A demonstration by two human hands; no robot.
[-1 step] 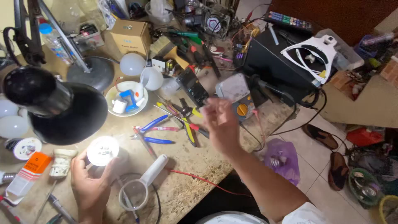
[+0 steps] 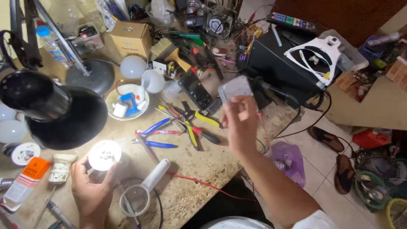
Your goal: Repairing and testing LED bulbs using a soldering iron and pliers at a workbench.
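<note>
1. Lit disc (image 2: 104,154) is glowing on the bench just below the lamp shade (image 2: 63,116), lying flat and face up; being round, it is showing no long axis to line up with.
2. Left hand (image 2: 91,191) is sitting just under that disc, thumb (image 2: 77,166) curling up its near-left edge and fingers (image 2: 111,176) wrapping its right edge, so the disc is lying straight ahead of the palm, cupped loosely rather than clamped.
3. Right hand (image 2: 239,125) is hovering well to the right of the lamp shade, above the pliers (image 2: 197,129), raised off the bench with its wrist bent upward.
4. Its fingertips (image 2: 229,106) are pinching a small grey plate (image 2: 235,87), held tilted, face turned toward the viewer.
5. Left hand is far nearer the disc; the right one is well apart from it, with the blue cutters (image 2: 152,135) and magnifier (image 2: 142,191) lying between.
</note>
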